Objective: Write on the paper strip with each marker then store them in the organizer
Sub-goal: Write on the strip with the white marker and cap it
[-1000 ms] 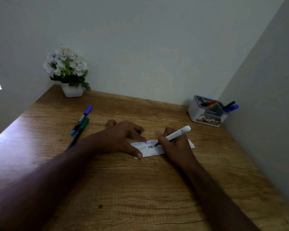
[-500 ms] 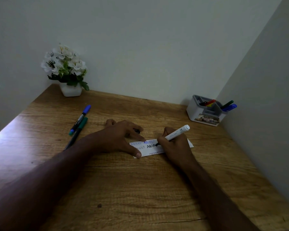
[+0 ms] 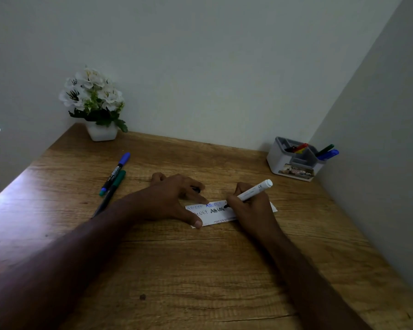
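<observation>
Paper strip (image 3: 215, 214) mid-frame between hands: left hand (image 3: 174, 198) presses its left end, right hand (image 3: 250, 206) grips white marker (image 3: 253, 192), tip on strip.

Hands (image 3: 177, 201), white marker (image 3: 254, 192), paper strip (image 3: 215, 214)

A white rectangular paper strip (image 3: 215, 214) lies flat on the wood, bearing rows of letters in blue and black (some too faint to read). A white-barrelled black marker (image 3: 250, 193) slants over it, tip on the paper. Two capped markers, one blue-capped (image 3: 116, 171) and one green-capped (image 3: 112, 186), lie side by side well left. A white-and-grey plastic desk organizer (image 3: 293, 163) stands far right, holding red, green and blue markers.
</observation>
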A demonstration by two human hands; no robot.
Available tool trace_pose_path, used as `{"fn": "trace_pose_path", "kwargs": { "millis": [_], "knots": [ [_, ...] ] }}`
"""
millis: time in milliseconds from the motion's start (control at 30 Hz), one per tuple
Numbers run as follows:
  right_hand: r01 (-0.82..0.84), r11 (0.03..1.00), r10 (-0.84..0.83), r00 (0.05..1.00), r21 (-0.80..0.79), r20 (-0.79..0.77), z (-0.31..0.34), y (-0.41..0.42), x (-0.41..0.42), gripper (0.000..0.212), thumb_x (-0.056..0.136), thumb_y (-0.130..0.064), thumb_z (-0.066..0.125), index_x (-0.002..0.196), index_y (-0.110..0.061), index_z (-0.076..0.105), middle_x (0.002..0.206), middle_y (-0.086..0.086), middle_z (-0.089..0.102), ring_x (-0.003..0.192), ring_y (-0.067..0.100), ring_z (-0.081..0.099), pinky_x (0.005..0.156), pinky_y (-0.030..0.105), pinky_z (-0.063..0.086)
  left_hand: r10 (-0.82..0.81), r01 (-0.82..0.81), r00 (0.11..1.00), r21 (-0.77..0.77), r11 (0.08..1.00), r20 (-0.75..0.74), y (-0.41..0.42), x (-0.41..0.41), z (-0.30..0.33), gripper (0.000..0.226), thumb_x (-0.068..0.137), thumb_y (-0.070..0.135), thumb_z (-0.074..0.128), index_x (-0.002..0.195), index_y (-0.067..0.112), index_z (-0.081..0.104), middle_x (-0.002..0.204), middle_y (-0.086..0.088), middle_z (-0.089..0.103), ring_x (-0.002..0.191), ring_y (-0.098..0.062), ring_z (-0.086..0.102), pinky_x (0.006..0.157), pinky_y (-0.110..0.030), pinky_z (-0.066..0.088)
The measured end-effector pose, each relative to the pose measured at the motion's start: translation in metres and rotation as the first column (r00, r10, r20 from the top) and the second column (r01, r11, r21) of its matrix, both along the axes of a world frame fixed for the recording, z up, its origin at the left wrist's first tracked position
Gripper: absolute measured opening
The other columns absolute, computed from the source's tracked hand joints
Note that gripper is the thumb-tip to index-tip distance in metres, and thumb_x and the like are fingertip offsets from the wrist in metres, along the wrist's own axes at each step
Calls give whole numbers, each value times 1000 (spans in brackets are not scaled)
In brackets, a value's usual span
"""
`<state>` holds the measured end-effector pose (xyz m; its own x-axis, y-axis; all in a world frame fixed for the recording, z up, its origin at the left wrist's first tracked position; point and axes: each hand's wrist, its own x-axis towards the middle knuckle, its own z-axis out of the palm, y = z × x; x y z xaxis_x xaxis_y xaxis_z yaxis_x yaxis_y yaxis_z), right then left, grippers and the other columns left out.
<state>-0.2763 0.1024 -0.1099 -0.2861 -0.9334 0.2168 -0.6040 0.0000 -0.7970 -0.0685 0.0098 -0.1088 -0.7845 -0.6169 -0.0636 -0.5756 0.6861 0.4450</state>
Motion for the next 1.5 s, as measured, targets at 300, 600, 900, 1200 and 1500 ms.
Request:
{"fn": "trace_pose_path", "kwargs": {
  "millis": [300, 600, 900, 1200, 1500],
  "knots": [
    [17, 1000, -17, 1000, 15, 12, -1, 0, -1, 24, 86, -14, 65, 71, -1, 53, 65, 14, 60, 56, 7, 55, 48, 18, 42, 2, -1, 999, 16, 1000, -40, 1, 1, 0, 61, 71, 71, 62, 128, 52, 51, 151, 24, 27, 136, 0, 13, 110, -45, 3],
    [4, 1000, -4, 1000, -4, 21, -2, 1, -3, 27, 87, -14, 64, 65, -13, 48, 61, 1, 55, 55, 4, 53, 48, 16, 39, -2, 8, 998, 73, 997, -70, 2, 3, 3, 61, 71, 67, 65, 129, 50, 52, 151, 21, 28, 125, 6, 15, 115, -50, 10],
    [62, 990, -34, 977, -129, 208, 2, 5, -10, 12, 87, -7, 64, 78, -6, 57, 69, 1, 62, 77, 17, 67, 66, 29, 53, 26, -20, 992, 53, 998, -122, 2, 4, 0, 73, 65, 72, 68, 132, 48, 49, 148, 21, 34, 133, 1, 19, 111, -40, 6],
    [-115, 968, 142, 984, -224, 107, 4, 9, -6, 15, 87, -13, 74, 73, -11, 68, 77, -2, 71, 78, 12, 69, 64, 25, 52, 250, -300, 941, -215, 929, -230, -5, 9, 0, 33, 88, 51, 56, 119, 39, 62, 113, 17, 59, 116, -8, 45, 103, -48, 22],
    [-121, 951, 212, 925, -284, 317, 11, 12, -7, 17, 85, -13, 73, 77, 0, 65, 72, 11, 72, 69, 18, 67, 69, 24, 51, 227, -282, 915, -128, 951, -335, -2, 2, 0, 21, 95, 39, 52, 113, 40, 63, 100, 18, 58, 100, -4, 48, 94, -43, 31]
  ]
}}
